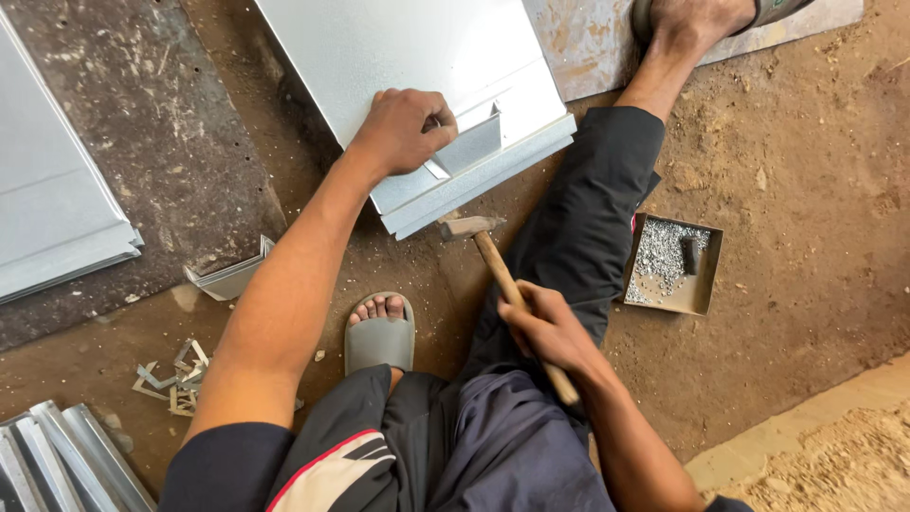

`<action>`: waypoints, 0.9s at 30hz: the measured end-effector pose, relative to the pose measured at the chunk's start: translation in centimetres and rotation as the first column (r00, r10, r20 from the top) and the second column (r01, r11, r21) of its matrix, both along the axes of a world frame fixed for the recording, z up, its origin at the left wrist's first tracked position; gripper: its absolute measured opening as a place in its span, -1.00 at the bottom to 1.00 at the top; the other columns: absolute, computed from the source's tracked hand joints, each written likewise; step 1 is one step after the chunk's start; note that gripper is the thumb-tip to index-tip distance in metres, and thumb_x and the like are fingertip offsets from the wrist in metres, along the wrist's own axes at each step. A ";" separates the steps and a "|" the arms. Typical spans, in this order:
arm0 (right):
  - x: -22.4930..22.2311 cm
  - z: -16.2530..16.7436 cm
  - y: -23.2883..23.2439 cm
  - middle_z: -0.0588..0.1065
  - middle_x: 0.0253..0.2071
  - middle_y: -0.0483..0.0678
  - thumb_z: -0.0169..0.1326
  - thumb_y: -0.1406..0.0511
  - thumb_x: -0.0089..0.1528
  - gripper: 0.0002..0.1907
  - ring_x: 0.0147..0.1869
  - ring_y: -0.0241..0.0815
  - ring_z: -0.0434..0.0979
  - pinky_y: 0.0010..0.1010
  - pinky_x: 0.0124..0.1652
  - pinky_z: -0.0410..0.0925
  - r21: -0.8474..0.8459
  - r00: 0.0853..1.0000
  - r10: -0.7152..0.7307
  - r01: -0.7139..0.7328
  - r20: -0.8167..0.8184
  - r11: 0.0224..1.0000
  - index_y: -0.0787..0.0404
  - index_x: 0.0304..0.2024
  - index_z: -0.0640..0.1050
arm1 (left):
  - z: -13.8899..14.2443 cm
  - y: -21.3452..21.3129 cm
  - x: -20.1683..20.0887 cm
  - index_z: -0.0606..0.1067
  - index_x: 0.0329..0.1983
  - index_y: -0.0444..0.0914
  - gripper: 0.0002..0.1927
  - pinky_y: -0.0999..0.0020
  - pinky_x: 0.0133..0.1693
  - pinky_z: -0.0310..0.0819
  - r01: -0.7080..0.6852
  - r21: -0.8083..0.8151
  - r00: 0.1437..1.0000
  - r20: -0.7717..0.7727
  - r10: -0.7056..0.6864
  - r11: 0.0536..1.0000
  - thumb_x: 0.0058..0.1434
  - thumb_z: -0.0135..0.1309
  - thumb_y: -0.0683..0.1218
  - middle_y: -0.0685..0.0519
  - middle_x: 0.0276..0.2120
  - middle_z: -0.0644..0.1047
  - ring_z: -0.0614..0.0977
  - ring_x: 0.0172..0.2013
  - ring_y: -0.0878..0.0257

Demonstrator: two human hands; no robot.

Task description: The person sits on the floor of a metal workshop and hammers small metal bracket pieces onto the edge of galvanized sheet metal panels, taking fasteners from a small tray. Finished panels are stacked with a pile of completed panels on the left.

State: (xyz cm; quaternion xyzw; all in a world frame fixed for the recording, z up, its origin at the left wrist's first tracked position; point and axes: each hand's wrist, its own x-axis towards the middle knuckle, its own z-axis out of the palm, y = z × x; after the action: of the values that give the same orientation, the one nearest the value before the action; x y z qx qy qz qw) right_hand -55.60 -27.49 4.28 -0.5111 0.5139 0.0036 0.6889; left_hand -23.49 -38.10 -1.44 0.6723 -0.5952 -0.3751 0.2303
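While the person sits on the dirt floor, the scene reads so:
Left hand (pixel 403 128): fingers curled together, pressing a small metal bracket (pixel 466 144) onto the folded edge of the metal sheet (pixel 408 47).
Right hand (pixel 545 327): fingers clamped round the wooden handle of the hammer (pixel 493 258) — its head is just below the sheet's edge.
Tray of rivets (pixel 675 264): on the ground, right of the leg.
Metal scraps (pixel 175 377): left, well apart.

- I see no packages, labels, signs or screens anywhere around either grip; nothing printed or wrapped lies near my hands on the floor.
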 end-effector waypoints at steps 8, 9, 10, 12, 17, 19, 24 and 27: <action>3.0 2.9 0.1 0.31 -0.55 -0.08 -0.15 0.32 0.48 -0.60 -0.52 -0.27 0.28 -0.40 -0.47 0.20 -0.715 0.996 0.047 -0.084 -0.072 0.694 0.33 -0.47 0.42 | -0.1 -1.4 -0.3 0.68 -0.36 0.01 -0.92 0.07 0.06 0.19 0.066 0.138 0.990 0.116 -0.082 0.988 0.06 0.33 0.01 0.20 -0.37 0.64 0.60 -0.22 0.26; 3.5 2.7 0.2 0.29 -0.53 -0.05 -0.16 0.33 0.47 -0.61 -0.52 -0.23 0.29 -0.37 -0.47 0.20 -0.727 0.995 0.059 -0.103 -0.086 0.678 0.34 -0.46 0.39 | -0.3 -1.4 -0.3 0.68 -0.38 0.02 -0.93 0.08 0.08 0.18 0.045 0.140 0.993 0.098 -0.059 0.989 0.06 0.33 0.01 0.22 -0.38 0.65 0.60 -0.23 0.28; 3.8 2.7 0.0 0.28 -0.52 -0.02 -0.16 0.34 0.45 -0.63 -0.52 -0.18 0.29 -0.35 -0.47 0.20 -0.750 0.993 0.065 -0.117 -0.098 0.651 0.36 -0.46 0.37 | -0.4 -1.4 -0.3 0.68 -0.39 0.03 -0.93 0.09 0.09 0.16 0.026 0.128 0.996 0.085 -0.037 0.991 0.05 0.33 0.02 0.23 -0.39 0.66 0.61 -0.24 0.29; 4.4 2.4 -0.3 0.28 -0.48 0.05 -0.14 0.34 0.45 -0.63 -0.49 -0.05 0.32 -0.28 -0.44 0.20 -0.785 0.981 0.103 -0.194 -0.165 0.589 0.38 -0.46 0.35 | -0.7 -1.4 -0.4 0.68 -0.41 0.03 -0.94 0.09 0.10 0.14 0.018 0.118 0.997 0.078 -0.028 0.993 0.04 0.33 0.01 0.24 -0.40 0.66 0.60 -0.25 0.31; 4.8 1.8 -1.1 0.27 -0.49 0.17 -0.13 0.35 0.43 -0.64 -0.50 0.19 0.35 -0.11 -0.41 0.23 -0.782 0.969 0.080 -0.235 -0.232 0.578 0.43 -0.45 0.36 | -0.9 -1.4 -0.7 0.67 -0.42 0.03 -0.95 0.09 0.07 0.17 0.031 0.136 0.995 0.090 -0.043 0.990 0.03 0.32 -0.02 0.22 -0.40 0.65 0.60 -0.26 0.29; 4.7 1.6 -1.1 0.31 -0.45 0.18 -0.13 0.35 0.42 -0.65 -0.45 0.23 0.38 -0.08 -0.39 0.24 -0.779 0.946 0.132 -0.318 -0.295 0.541 0.42 -0.45 0.37 | -0.8 -1.3 -0.6 0.66 -0.40 0.01 -0.94 0.08 0.06 0.20 0.025 0.093 0.996 0.086 -0.033 0.995 0.05 0.31 0.00 0.21 -0.38 0.66 0.61 -0.26 0.27; 5.0 1.9 -0.1 0.32 -0.46 0.18 -0.13 0.36 0.41 -0.71 -0.42 0.26 0.37 -0.09 -0.40 0.25 -0.827 0.985 0.076 -0.172 -0.156 0.535 0.42 -0.39 0.39 | -0.9 -1.5 -0.3 0.68 -0.42 0.03 -0.93 0.05 0.01 0.17 0.044 0.020 0.990 0.131 -0.046 0.999 -0.01 0.31 -0.03 0.21 -0.37 0.65 0.63 -0.26 0.23; 5.3 2.1 0.0 0.33 -0.49 0.15 -0.14 0.33 0.40 -0.70 -0.47 0.20 0.34 -0.12 -0.43 0.24 -0.791 0.987 0.049 -0.152 -0.153 0.592 0.37 -0.40 0.40 | -0.8 -1.3 -0.4 0.68 -0.38 0.04 -0.93 0.04 -0.03 0.20 0.025 0.021 0.993 0.115 -0.028 0.999 0.04 0.30 -0.03 0.19 -0.33 0.65 0.62 -0.24 0.19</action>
State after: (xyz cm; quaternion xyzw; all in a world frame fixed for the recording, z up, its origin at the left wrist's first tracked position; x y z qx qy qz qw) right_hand -50.31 -27.51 6.39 -0.7925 0.4700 -0.1590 0.3547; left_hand -23.90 -39.42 -2.24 0.6870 -0.6127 -0.3445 0.1841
